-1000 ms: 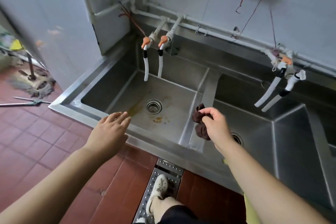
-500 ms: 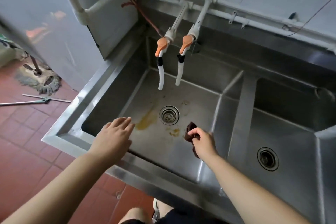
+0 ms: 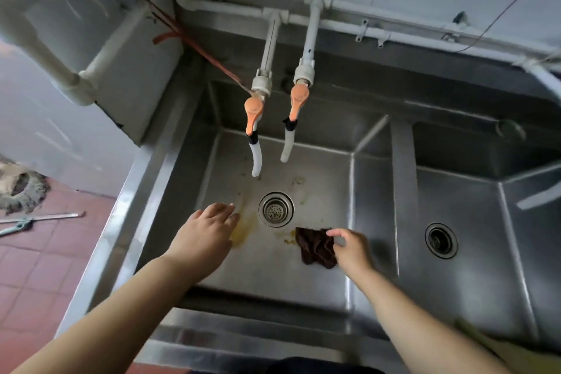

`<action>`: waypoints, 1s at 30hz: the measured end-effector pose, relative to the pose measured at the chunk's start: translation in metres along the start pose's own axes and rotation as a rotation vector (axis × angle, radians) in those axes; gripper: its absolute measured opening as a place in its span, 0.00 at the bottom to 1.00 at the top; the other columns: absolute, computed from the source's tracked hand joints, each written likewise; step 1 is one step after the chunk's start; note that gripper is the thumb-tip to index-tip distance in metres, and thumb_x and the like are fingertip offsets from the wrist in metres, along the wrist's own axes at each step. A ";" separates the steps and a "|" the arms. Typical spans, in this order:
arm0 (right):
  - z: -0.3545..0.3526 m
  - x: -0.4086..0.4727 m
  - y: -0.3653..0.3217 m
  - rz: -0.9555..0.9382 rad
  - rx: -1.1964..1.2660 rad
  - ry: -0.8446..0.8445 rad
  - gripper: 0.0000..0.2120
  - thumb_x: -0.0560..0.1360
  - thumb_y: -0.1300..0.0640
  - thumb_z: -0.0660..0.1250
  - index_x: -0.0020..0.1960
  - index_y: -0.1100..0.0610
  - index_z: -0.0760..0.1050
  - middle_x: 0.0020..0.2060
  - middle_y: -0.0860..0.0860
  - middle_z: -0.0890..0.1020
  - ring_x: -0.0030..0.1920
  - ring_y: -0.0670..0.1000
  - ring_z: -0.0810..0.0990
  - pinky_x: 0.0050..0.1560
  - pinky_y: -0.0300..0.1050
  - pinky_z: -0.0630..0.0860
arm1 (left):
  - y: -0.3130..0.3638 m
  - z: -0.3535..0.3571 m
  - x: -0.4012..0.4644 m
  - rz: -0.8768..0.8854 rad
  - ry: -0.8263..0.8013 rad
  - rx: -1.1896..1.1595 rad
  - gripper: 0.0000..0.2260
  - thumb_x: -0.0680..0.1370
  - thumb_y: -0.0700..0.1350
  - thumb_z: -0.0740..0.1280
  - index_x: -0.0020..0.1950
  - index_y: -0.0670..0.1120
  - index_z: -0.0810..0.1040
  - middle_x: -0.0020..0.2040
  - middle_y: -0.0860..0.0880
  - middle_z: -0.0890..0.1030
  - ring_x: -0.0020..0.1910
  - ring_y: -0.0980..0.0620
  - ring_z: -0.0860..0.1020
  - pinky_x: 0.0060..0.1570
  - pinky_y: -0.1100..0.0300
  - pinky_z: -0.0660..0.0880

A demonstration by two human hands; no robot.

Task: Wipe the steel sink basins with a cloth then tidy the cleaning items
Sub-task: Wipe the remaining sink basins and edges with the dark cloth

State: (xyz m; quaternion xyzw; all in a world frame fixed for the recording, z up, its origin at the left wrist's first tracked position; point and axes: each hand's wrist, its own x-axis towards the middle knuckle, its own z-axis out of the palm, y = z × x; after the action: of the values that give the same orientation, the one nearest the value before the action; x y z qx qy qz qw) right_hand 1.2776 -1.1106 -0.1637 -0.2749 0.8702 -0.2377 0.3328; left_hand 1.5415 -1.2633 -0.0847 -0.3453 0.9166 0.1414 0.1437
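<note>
Cloth (image 3: 315, 247), dark and crumpled, lies on the floor of the left basin (image 3: 267, 270), near its front right corner and just short of the drain (image 3: 276, 209). The right hand (image 3: 352, 249) sits at the cloth's right edge, fingers (image 3: 335, 233) curled and pinching that edge; I judge the grip light, though part of it is hidden. The left hand (image 3: 206, 234) hovers flat over the basin floor, fingers spread and holding nothing, beside a yellow stain (image 3: 246, 229).

With so little cloth under the hand, a wipe may bunch it up and smear the stain rather than lift it. A push toward the drain could snag a corner in the strainer. Farther back, the two hoses (image 3: 256, 158) hang low over the basin; a raised arm could knock them or the orange levers (image 3: 253, 114) and start water. The right basin (image 3: 473, 276) looks untouched.
</note>
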 end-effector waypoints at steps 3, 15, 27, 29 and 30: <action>0.015 -0.004 0.003 0.135 0.066 0.010 0.16 0.72 0.70 0.61 0.51 0.54 0.80 0.53 0.53 0.81 0.50 0.50 0.79 0.44 0.30 0.71 | -0.014 0.000 0.018 0.076 -0.021 0.032 0.26 0.76 0.48 0.63 0.74 0.49 0.64 0.75 0.50 0.64 0.74 0.51 0.59 0.69 0.54 0.60; 0.115 0.035 0.038 0.472 -0.269 -0.179 0.33 0.76 0.51 0.63 0.75 0.58 0.52 0.74 0.61 0.54 0.72 0.62 0.56 0.71 0.51 0.58 | -0.033 0.084 0.075 0.212 -0.234 0.056 0.25 0.77 0.49 0.59 0.74 0.53 0.59 0.77 0.53 0.57 0.75 0.53 0.54 0.70 0.57 0.56; 0.159 0.053 0.081 0.379 -0.587 -0.342 0.38 0.78 0.38 0.49 0.71 0.47 0.24 0.70 0.53 0.24 0.70 0.65 0.27 0.69 0.63 0.33 | -0.015 0.133 0.136 0.260 -0.285 0.046 0.25 0.78 0.49 0.59 0.75 0.51 0.58 0.76 0.53 0.57 0.74 0.53 0.54 0.71 0.58 0.54; 0.152 0.045 0.085 0.499 -0.521 -0.298 0.38 0.79 0.41 0.51 0.73 0.50 0.26 0.72 0.54 0.27 0.72 0.64 0.31 0.72 0.60 0.37 | -0.005 0.132 0.143 0.266 -0.287 0.032 0.24 0.77 0.49 0.58 0.73 0.51 0.60 0.75 0.53 0.59 0.74 0.52 0.55 0.70 0.58 0.56; 0.147 0.043 0.086 0.536 -0.500 -0.250 0.38 0.79 0.43 0.53 0.74 0.51 0.27 0.73 0.54 0.30 0.73 0.64 0.33 0.73 0.59 0.39 | -0.001 0.132 0.147 0.259 -0.291 0.022 0.23 0.77 0.49 0.58 0.72 0.51 0.61 0.75 0.53 0.59 0.73 0.52 0.56 0.70 0.58 0.56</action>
State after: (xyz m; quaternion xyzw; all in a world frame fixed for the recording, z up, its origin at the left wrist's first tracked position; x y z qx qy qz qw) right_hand 1.3278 -1.1087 -0.3323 -0.1374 0.8950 0.1125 0.4091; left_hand 1.4583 -1.3035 -0.2589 -0.1989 0.9245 0.1970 0.2588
